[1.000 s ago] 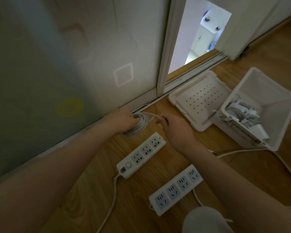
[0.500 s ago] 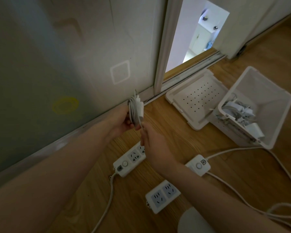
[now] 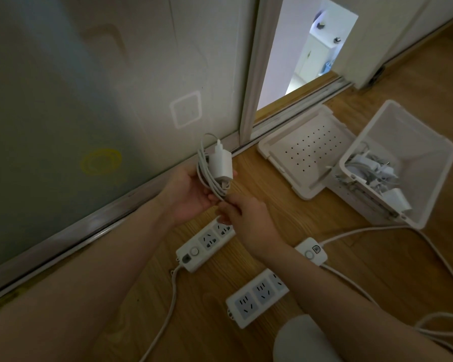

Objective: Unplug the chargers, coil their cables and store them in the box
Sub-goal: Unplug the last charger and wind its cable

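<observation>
So the left hand (image 3: pixel 191 194) has its fingers curled round the coiled cable (image 3: pixel 205 176), holding it up off the floor (image 3: pixel 324 215) close to the floor's wall edge. The white charger (image 3: pixel 221 164) sits against the loops with its prongs pointing up, so it pokes out above the fingers rather than sitting inside the grip. The right hand (image 3: pixel 249 220) is just below, thumb and fingertips pinching the bottom of that same coil where it hangs out of the left palm. The box (image 3: pixel 429 142) stands well off to the right, open, with a heap of white chargers (image 3: pixel 372 165) in it. Its perforated lid (image 3: pixel 306 150) lies flat right beside it, toward the door track. The first power strip (image 3: pixel 204 244) lies directly under the hands and the second power strip (image 3: pixel 256 296) closer in. The switch end of the third power strip (image 3: pixel 311 250) shows past the right forearm.
</observation>
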Action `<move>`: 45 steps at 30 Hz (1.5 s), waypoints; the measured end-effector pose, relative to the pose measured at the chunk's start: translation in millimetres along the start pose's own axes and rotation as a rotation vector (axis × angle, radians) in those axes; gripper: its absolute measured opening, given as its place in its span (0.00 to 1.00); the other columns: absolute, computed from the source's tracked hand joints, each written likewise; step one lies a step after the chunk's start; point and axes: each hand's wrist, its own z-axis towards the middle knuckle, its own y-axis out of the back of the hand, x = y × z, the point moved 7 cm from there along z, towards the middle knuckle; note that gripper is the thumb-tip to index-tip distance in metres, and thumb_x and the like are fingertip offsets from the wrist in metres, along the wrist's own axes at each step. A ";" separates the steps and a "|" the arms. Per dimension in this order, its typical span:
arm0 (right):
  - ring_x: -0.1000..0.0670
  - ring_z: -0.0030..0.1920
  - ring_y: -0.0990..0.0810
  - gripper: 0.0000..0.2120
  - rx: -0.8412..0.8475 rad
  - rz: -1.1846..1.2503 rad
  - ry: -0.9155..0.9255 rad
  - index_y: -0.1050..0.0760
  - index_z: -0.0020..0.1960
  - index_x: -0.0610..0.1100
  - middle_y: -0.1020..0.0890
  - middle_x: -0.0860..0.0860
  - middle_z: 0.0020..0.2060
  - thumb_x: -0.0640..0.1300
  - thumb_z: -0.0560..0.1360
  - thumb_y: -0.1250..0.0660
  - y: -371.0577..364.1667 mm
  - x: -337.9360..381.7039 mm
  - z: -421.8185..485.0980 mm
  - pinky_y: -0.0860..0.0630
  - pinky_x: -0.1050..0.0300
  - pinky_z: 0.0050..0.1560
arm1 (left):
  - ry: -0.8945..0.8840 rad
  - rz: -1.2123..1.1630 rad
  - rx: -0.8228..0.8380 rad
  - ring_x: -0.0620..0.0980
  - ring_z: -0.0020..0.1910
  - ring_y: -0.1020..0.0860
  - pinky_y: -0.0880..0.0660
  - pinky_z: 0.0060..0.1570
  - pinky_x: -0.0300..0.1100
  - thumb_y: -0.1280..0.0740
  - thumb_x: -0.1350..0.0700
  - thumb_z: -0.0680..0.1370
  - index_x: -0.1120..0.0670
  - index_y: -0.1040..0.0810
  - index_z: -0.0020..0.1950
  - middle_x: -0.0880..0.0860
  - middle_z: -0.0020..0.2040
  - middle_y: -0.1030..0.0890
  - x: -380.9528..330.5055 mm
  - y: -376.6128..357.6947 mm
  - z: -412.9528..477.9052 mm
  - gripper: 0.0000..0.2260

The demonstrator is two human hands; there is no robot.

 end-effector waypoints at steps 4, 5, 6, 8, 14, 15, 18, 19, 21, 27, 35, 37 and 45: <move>0.56 0.43 0.19 0.13 0.105 0.594 -0.252 0.20 0.51 0.40 0.17 0.51 0.42 0.30 0.76 0.41 -6.8 -3.2 -0.5 0.22 0.64 0.50 | -0.028 -0.022 -0.035 0.52 0.34 0.27 0.29 0.26 0.38 0.52 0.51 0.80 0.60 0.25 0.57 0.60 0.41 0.18 -1.5 4.4 1.9 0.20; 0.53 0.45 0.18 0.13 0.100 0.761 -0.338 0.21 0.51 0.38 0.17 0.48 0.44 0.30 0.75 0.42 -8.5 -5.3 -0.4 0.22 0.62 0.52 | -0.044 -0.033 -0.050 0.53 0.37 0.25 0.26 0.32 0.41 0.52 0.47 0.80 0.60 0.23 0.56 0.59 0.41 0.17 -2.6 3.9 3.3 0.23; 0.50 0.47 0.18 0.12 0.077 0.894 -0.407 0.21 0.52 0.36 0.17 0.44 0.46 0.33 0.76 0.42 -9.4 -7.0 -0.3 0.22 0.60 0.54 | -0.059 -0.041 -0.063 0.53 0.38 0.22 0.25 0.39 0.44 0.53 0.42 0.80 0.60 0.20 0.52 0.59 0.40 0.17 -3.5 4.0 5.2 0.27; 0.46 0.47 0.18 0.12 0.011 1.032 -0.488 0.23 0.54 0.35 0.17 0.40 0.47 0.39 0.78 0.42 -9.2 -11.7 0.5 0.23 0.56 0.56 | -0.076 0.012 -0.070 0.52 0.38 0.20 0.25 0.48 0.47 0.53 0.33 0.77 0.58 0.15 0.43 0.57 0.39 0.17 -3.5 2.8 7.0 0.36; 0.49 0.44 0.18 0.15 -0.003 1.015 -0.540 0.23 0.57 0.36 0.17 0.41 0.44 0.46 0.78 0.39 -11.6 -15.1 -2.9 0.23 0.57 0.55 | -0.071 0.364 -0.119 0.49 0.33 0.22 0.25 0.38 0.42 0.40 0.39 0.74 0.55 0.20 0.38 0.53 0.34 0.20 -1.8 -1.4 -1.4 0.21; 0.48 0.46 0.18 0.15 -0.013 1.017 -0.550 0.24 0.58 0.35 0.17 0.41 0.47 0.45 0.79 0.39 -12.9 -16.9 -3.1 0.23 0.57 0.55 | -0.072 0.386 -0.134 0.48 0.31 0.22 0.25 0.35 0.41 0.39 0.41 0.75 0.55 0.20 0.36 0.52 0.32 0.20 -1.6 -1.1 -2.2 0.19; 0.47 0.50 0.19 0.14 -0.023 1.018 -0.568 0.24 0.58 0.35 0.18 0.40 0.52 0.44 0.79 0.40 -16.1 -18.5 -4.7 0.22 0.57 0.55 | -0.076 0.402 -0.156 0.47 0.27 0.24 0.26 0.30 0.38 0.39 0.44 0.76 0.56 0.22 0.37 0.52 0.29 0.21 -2.0 1.8 -3.2 0.17; 0.47 0.49 0.18 0.13 -0.017 1.021 -0.568 0.23 0.57 0.35 0.18 0.40 0.51 0.43 0.79 0.39 -16.7 -18.2 -4.9 0.22 0.57 0.55 | -0.087 0.392 -0.147 0.47 0.27 0.24 0.27 0.29 0.37 0.39 0.45 0.76 0.56 0.23 0.38 0.52 0.29 0.22 -2.9 2.7 -3.4 0.16; 0.47 0.47 0.18 0.12 -0.008 1.040 -0.571 0.22 0.54 0.35 0.18 0.41 0.50 0.43 0.78 0.38 -15.3 -18.0 -5.0 0.21 0.57 0.53 | -0.105 0.381 -0.111 0.46 0.24 0.25 0.29 0.24 0.35 0.41 0.48 0.78 0.57 0.23 0.38 0.52 0.27 0.22 -4.7 1.8 -5.6 0.16; 0.51 0.40 0.17 0.13 0.045 0.901 -0.544 0.21 0.52 0.36 0.16 0.45 0.43 0.45 0.79 0.39 -4.8 -16.5 -5.5 0.19 0.62 0.41 | -0.065 0.473 -0.022 0.46 0.25 0.23 0.27 0.26 0.34 0.44 0.50 0.79 0.59 0.23 0.43 0.53 0.29 0.21 -5.8 -1.1 -11.0 0.16; 0.47 0.48 0.18 0.22 0.060 0.922 -0.470 0.23 0.54 0.40 0.17 0.43 0.49 0.54 0.80 0.48 -6.6 -7.7 -2.9 0.21 0.54 0.54 | -0.047 0.605 -0.086 0.48 0.32 0.20 0.26 0.42 0.44 0.40 0.48 0.78 0.52 0.21 0.40 0.51 0.34 0.18 -15.7 6.9 -2.9 0.13; 0.47 0.49 0.18 0.18 0.067 0.874 -0.462 0.23 0.56 0.38 0.18 0.43 0.50 0.49 0.80 0.44 -7.2 -8.4 -2.3 0.21 0.55 0.55 | -0.033 0.591 -0.060 0.49 0.34 0.19 0.25 0.44 0.46 0.40 0.49 0.77 0.52 0.20 0.42 0.53 0.36 0.18 -15.7 7.1 -2.3 0.12; 0.49 0.43 0.19 0.11 -0.089 0.891 -0.606 0.25 0.57 0.36 0.18 0.43 0.48 0.41 0.79 0.39 -1.3 -25.7 -5.9 0.20 0.59 0.43 | 0.050 0.868 -0.093 0.52 0.41 0.24 0.30 0.37 0.41 0.41 0.40 0.77 0.56 0.23 0.59 0.56 0.45 0.21 -2.8 -0.8 -1.3 0.23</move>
